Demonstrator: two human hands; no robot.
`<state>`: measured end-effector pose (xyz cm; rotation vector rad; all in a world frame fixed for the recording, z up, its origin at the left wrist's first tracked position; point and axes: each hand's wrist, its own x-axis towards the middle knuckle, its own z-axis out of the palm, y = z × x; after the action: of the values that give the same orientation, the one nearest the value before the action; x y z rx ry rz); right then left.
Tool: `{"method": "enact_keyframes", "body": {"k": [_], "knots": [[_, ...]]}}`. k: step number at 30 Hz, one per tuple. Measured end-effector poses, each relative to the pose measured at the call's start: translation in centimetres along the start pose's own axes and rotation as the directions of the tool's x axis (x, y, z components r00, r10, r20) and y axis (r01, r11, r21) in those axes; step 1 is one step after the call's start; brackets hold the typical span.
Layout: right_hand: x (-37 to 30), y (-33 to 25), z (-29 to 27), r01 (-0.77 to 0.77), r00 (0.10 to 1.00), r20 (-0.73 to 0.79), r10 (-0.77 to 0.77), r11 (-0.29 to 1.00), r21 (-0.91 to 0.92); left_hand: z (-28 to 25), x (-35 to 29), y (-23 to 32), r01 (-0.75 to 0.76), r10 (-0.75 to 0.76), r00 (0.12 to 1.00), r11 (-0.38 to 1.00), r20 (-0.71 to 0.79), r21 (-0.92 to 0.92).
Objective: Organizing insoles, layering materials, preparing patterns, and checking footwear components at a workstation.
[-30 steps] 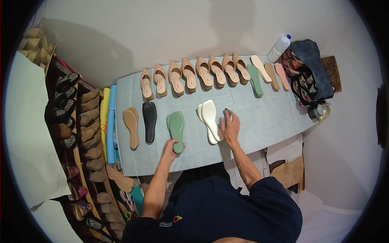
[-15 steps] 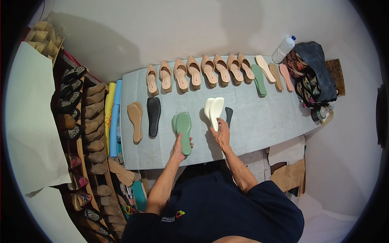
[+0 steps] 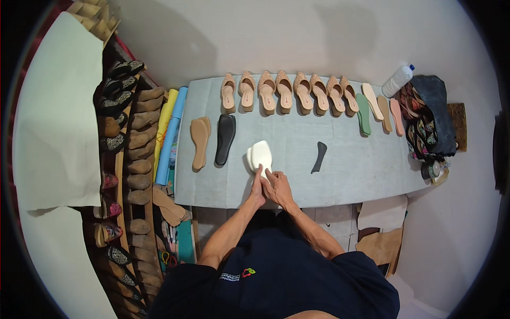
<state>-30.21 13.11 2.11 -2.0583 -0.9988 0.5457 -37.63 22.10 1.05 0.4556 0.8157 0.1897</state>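
Note:
A pair of white shoe soles [image 3: 261, 154] lies in both my hands above the near part of the table, their wide ends pointing away from me. My left hand [image 3: 257, 190] grips the narrow end from the left. From the right, my right hand [image 3: 279, 189] closes on the same end, its fingers against the soles. To the left on the table lie a pair of tan soles [image 3: 199, 143] and a pair of black soles [image 3: 225, 141]. A small dark grey sole-shaped piece [image 3: 319, 157] rests to the right of my hands.
Several beige heeled mules [image 3: 266, 95] stand in a row along the far side of the grey table [image 3: 276, 130]. Right of them lie green, cream, brown and pink soles, a water bottle [image 3: 398, 80] and a dark bag [image 3: 433, 106]. Shoe lasts [image 3: 139, 167] fill a rack at left.
The white soles have moved left and closer to me, and my left hand now grips them too. The green pair that my left hand held is out of sight. The view has shifted.

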Motion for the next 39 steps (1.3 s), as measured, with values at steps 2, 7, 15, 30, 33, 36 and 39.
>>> {"method": "enact_keyframes", "body": {"k": [2,7,15,30,33,36,39], "knots": [[0.0,-0.5,0.5,0.017,1.0,-0.021,-0.015,0.995,0.103,-1.0,0.2,-0.3,-0.003,0.003,1.0,0.999,0.0,0.038],[1.4,-0.6,0.1,-0.286,0.947,-0.039,0.32,0.889,0.357,0.3,-1.1,1.2,-0.008,0.011,0.996,0.999,0.084,-0.04],[2.7,-1.7,-3.5,0.029,0.943,-0.329,-0.043,0.998,-0.049,-6.6,5.3,6.3,-0.284,0.942,0.331,0.154,-0.054,0.946],[5.3,-1.1,-2.0,-0.429,0.88,0.215,0.423,0.516,0.741,-7.8,5.1,12.3,-0.12,0.358,0.881,0.8,-0.308,0.588],[6.5,-2.2,-1.1,-0.433,0.88,0.308,0.361,0.344,0.833,-4.8,3.1,8.4,-0.095,0.282,0.92,0.833,-0.271,0.546],[7.0,-2.8,0.0,-0.455,0.875,0.384,0.295,0.226,0.862,-4.2,1.7,5.6,-0.174,0.172,0.985,0.941,0.033,0.292],[6.5,-3.8,-0.3,-0.459,0.877,0.377,0.298,0.285,0.842,-5.0,0.0,5.4,-0.115,0.082,0.99,0.938,0.113,0.327]]}}
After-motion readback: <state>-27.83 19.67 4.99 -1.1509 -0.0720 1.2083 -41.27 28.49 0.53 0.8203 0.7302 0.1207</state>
